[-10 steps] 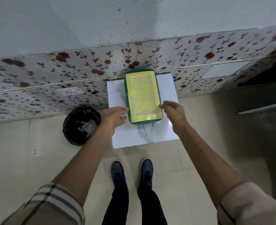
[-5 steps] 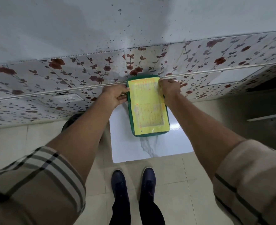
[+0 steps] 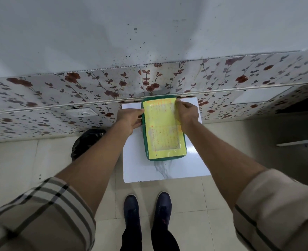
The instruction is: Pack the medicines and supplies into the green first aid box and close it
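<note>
Green first aid box (image 3: 165,128) is lying flat on a white marble-look table (image 3: 164,167), far end pushed up against the flowery wall panel (image 3: 59,95); lid's shut as far as I can see, w/ a big yellow label (image 3: 163,127) covering most of the top, printing's too blurry to read.

Both hands are on the far half of the box, one per long side; left hand (image 3: 130,119) is pressed against the left edge, thumb tip touching the label's corner, fingers curled down the side; right hand (image 3: 186,113) sits on the right edge, fingers bent over the top near the far corner & partly covering the label. So it's a two-handed clasp on the box, neither hand spread wide; can't tell how hard the squeeze is or whether the box is lifted at all, looks like it's resting on the tabletop tbh.

Sleeves are a beige plaid, rolled up past the forearm on both arms. Other stuff: black bin bag (image 3: 87,142) on the floor left of the table, partly behind the left arm; a white wall socket (image 3: 83,111) in the panel above it; dark shoes (image 3: 147,208) on beige floor tiles, just short of the table's near edge. No loose meds or supplies visible.
</note>
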